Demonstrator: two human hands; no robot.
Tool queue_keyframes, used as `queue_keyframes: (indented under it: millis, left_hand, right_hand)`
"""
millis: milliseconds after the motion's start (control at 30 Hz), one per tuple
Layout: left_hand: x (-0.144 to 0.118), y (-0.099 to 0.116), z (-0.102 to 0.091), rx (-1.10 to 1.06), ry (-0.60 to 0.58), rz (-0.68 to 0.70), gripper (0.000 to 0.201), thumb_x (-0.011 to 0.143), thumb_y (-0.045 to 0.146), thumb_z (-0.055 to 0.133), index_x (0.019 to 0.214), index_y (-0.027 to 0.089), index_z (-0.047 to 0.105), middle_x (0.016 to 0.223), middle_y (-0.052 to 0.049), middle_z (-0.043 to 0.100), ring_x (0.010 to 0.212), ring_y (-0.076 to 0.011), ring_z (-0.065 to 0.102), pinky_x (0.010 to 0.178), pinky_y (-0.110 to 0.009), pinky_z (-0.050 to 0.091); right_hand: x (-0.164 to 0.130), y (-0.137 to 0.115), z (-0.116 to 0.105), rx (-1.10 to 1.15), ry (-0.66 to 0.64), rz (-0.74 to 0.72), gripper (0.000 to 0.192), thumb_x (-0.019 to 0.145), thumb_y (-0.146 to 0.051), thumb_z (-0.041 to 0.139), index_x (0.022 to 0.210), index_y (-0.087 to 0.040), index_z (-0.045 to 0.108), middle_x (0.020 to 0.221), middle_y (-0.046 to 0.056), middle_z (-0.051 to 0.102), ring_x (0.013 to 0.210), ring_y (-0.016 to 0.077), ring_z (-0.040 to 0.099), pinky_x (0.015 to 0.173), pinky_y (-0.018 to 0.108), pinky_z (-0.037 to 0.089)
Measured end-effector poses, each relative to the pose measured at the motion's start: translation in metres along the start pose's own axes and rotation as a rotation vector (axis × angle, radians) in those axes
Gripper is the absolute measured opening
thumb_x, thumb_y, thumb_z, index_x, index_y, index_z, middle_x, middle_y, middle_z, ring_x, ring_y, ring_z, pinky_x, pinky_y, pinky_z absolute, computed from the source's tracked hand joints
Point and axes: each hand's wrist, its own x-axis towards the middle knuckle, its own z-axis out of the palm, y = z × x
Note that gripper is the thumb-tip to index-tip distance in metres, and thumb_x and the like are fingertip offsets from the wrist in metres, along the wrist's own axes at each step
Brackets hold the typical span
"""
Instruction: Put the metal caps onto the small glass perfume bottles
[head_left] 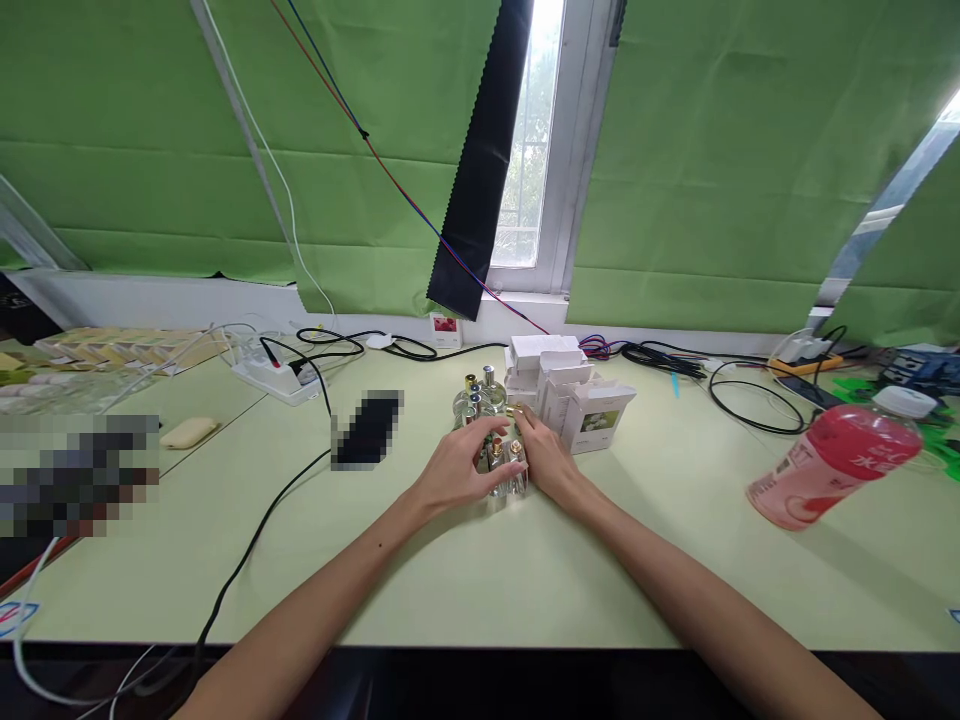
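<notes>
Several small clear glass bottles, which look like perfume bottles (515, 481), stand in a cluster near the middle of the table, with gold and silver tops. My left hand (463, 465) curves around their left side. Its fingers reach over the middle of the cluster, and its thumb stretches across the front bottles. Along the right side lies my right hand (549, 456), with its fingers extended forward close against the bottles. Both hands have their fingers apart and partly hide the cluster. Just beyond my right hand stand several small white boxes (598, 418), some with open flaps.
A tilted pink drink bottle (832, 465) is at the right. To the left are a blurred dark object (367, 430), a white power strip (277, 378) and a pale oval object (189, 433). Black cables (262, 540) cross the table (510, 590). Green blinds (750, 170) hang behind.
</notes>
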Motion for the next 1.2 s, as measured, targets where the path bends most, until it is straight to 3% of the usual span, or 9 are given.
queue_keyframes:
  millis: [267,533,1000,1200]
  left_hand:
    - [-0.001,-0.003,0.002,-0.008,-0.007,0.009,0.053,0.083,0.049,0.066,0.126,0.021,0.056,0.103,-0.004,0.071,0.065,-0.0133,0.058,0.068,-0.029,0.048]
    - [-0.002,-0.004,0.004,-0.002,-0.014,0.024,0.051,0.084,0.048,0.065,0.126,0.022,0.055,0.111,-0.005,0.071,0.083,-0.0191,0.066,0.076,-0.032,0.051]
    - [-0.002,-0.002,0.004,-0.021,-0.019,0.031,0.05,0.085,0.049,0.063,0.126,0.022,0.055,0.108,-0.004,0.071,0.077,-0.0174,0.065,0.071,-0.031,0.05]
    - [-0.002,-0.001,0.004,-0.03,-0.018,0.027,0.05,0.084,0.048,0.064,0.126,0.022,0.055,0.108,-0.005,0.071,0.078,-0.0182,0.065,0.074,-0.032,0.051]
  right_hand:
    - [0.02,-0.005,-0.007,-0.028,-0.117,0.046,0.041,0.087,-0.004,0.05,0.125,-0.019,0.052,0.136,0.014,0.056,0.101,0.0227,0.065,0.079,0.027,0.043]
    - [0.026,-0.003,-0.007,-0.016,-0.123,0.084,0.032,0.09,-0.006,0.047,0.12,-0.017,0.051,0.119,0.015,0.065,0.095,0.0243,0.066,0.075,0.028,0.042]
    - [0.036,-0.001,-0.006,0.021,-0.141,0.118,0.029,0.09,-0.004,0.04,0.113,-0.017,0.052,0.093,0.01,0.067,0.076,0.0195,0.062,0.064,0.024,0.04]
    - [0.038,-0.002,-0.006,0.022,-0.14,0.116,0.03,0.091,-0.004,0.039,0.114,-0.017,0.053,0.091,0.01,0.067,0.074,0.018,0.061,0.063,0.023,0.039]
